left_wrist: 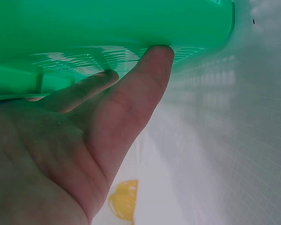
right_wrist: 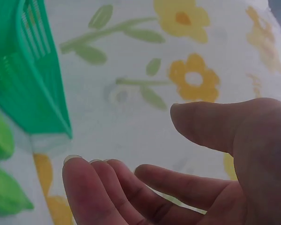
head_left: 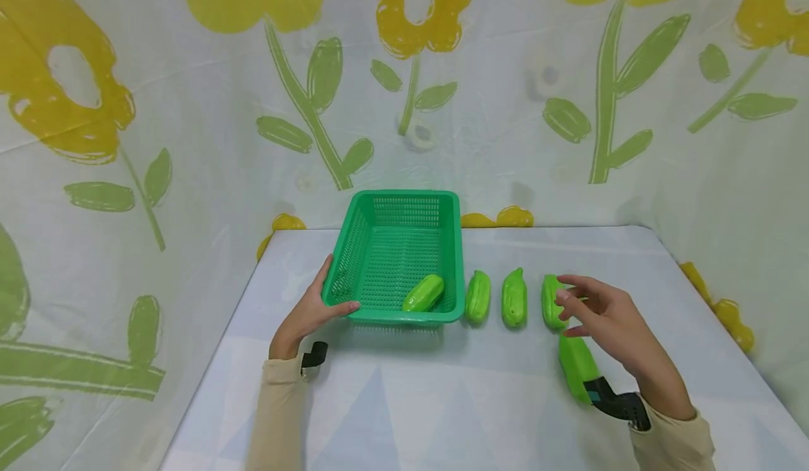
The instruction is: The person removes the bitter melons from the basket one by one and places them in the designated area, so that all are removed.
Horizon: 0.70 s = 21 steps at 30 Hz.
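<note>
In the head view, a green plastic basket (head_left: 459, 253) stands at the table's middle, with one plump, cucumber-like green vegetable (head_left: 424, 293) inside, near its front right corner. My left hand (head_left: 308, 319) rests against the basket's front left corner, its thumb at the front and fingers along the left side. Fairly straight fingers touch the green wall in the left wrist view. My right hand (head_left: 608, 319) hovers with loosely bent fingers and holds nothing. Its fingertips overlap a green vegetable (head_left: 551, 302) in the head view; whether they touch cannot be told.
Two similar green vegetables (head_left: 477, 297), (head_left: 515, 298) lie in a row to the right of the basket. Another green vegetable (head_left: 576, 369) lies nearer, partly behind my right wrist strap. A flower-printed curtain (head_left: 474, 141) hangs around the white table (head_left: 480, 401).
</note>
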Available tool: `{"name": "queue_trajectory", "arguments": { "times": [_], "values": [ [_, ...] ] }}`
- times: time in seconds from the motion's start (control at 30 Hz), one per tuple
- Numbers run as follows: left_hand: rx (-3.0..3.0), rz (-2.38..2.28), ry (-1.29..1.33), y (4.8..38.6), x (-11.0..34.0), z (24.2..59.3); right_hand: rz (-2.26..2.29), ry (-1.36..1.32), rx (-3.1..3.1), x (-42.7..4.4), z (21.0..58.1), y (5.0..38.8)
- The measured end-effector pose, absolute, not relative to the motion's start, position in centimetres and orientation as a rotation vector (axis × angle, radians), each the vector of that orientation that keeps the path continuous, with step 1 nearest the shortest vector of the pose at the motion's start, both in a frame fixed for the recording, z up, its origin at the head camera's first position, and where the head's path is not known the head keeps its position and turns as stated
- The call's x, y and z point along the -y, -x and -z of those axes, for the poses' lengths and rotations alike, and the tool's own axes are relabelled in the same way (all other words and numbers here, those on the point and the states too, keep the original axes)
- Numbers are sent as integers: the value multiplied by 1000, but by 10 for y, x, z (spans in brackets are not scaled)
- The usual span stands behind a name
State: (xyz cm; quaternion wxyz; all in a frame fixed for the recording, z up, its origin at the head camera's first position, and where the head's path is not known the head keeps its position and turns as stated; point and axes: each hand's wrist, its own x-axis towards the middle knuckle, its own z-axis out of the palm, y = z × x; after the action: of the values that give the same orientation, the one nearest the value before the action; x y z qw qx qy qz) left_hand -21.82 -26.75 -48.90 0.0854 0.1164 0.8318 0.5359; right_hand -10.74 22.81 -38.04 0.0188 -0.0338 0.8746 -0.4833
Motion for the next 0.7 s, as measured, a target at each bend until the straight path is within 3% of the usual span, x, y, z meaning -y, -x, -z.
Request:
{"name": "queue_trajectory", "arguments": {
  "times": [0.27,0.7],
  "values": [
    [-2453,-1620,-340,218,266,488,1548,207,-2603,-186,364,132],
    [-2442,-1630,-324,219,267,490,1493,354,-2521,-120,368,176]
  ]
}}
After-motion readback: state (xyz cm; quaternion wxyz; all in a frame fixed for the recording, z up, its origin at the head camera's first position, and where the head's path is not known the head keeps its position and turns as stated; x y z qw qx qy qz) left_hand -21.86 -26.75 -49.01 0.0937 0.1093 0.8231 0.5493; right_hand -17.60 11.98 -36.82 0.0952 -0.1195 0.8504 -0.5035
